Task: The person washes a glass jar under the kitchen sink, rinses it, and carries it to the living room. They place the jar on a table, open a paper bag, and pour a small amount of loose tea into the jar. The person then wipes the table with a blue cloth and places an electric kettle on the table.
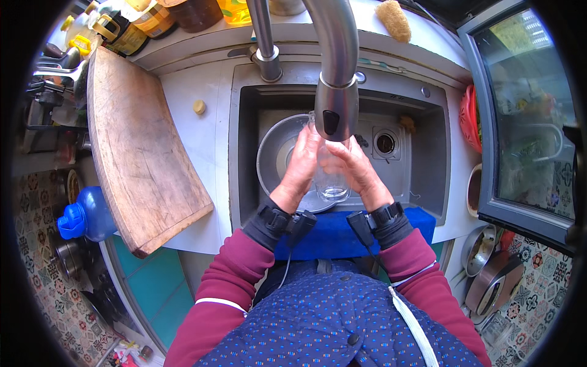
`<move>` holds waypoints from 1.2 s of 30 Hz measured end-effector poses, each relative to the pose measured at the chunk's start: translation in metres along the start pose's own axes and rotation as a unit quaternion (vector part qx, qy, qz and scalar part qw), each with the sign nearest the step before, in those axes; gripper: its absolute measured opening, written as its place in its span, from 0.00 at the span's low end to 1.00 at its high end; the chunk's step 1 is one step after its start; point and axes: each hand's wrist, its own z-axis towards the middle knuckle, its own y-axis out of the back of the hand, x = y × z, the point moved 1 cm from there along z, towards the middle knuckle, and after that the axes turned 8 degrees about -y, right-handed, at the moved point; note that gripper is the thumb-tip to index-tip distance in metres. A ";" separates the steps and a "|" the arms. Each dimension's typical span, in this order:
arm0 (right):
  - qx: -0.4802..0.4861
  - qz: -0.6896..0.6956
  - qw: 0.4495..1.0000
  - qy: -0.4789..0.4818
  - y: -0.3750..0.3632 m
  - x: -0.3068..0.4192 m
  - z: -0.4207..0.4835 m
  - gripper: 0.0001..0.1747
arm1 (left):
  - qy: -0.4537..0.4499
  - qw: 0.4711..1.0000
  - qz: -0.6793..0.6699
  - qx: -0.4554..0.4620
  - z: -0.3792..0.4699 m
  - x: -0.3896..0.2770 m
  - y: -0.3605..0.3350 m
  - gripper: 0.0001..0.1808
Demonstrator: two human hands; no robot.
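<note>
A clear glass jar or bottle (pixel 332 186) lies between my two hands under the metal faucet head (pixel 337 114), its thick round base towards me. My left hand (pixel 300 158) is against its left side, and my right hand (pixel 357 165) is on its right side with the fingers curled around it. The faucet head hides the far part of the jar. Below and to the left, a round metal basin (pixel 270 151) stands in the grey sink (pixel 247 183). Whether water is running cannot be told.
A wooden cutting board (pixel 142 151) leans over the left counter, near a small yellowish cap (pixel 199 107). A blue cloth (pixel 330 236) covers the sink's front edge. The drain (pixel 385 143) is at right. A loofah (pixel 393 20) lies on the back ledge; an open window (pixel 527 114) stands at right.
</note>
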 end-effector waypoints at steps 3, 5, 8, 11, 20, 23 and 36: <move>-0.002 0.069 0.997 -0.025 0.003 -0.003 -0.008 0.42 | -0.027 0.996 0.058 0.065 -0.009 -0.010 -0.016 0.28; 0.028 0.153 0.987 -0.051 0.006 -0.005 -0.011 0.41 | -0.011 0.995 0.052 0.088 -0.012 -0.016 -0.020 0.30; 0.055 0.160 0.984 -0.050 0.009 -0.006 -0.011 0.38 | 0.040 0.997 -0.022 0.064 -0.016 -0.016 -0.021 0.31; 0.073 0.167 0.982 -0.058 0.008 -0.006 -0.009 0.39 | 0.031 0.998 -0.040 0.022 -0.017 -0.006 -0.021 0.32; 0.033 -0.038 0.998 0.029 -0.005 -0.003 -0.012 0.50 | 0.052 0.995 -0.080 -0.042 0.016 -0.011 -0.006 0.25; 0.041 0.008 0.998 -0.044 -0.001 -0.005 -0.014 0.48 | 0.148 0.972 -0.185 -0.016 0.021 -0.020 0.006 0.24; 0.112 -0.091 0.988 -0.052 0.029 -0.015 -0.012 0.44 | 0.082 0.996 -0.036 -0.019 0.026 -0.012 0.018 0.27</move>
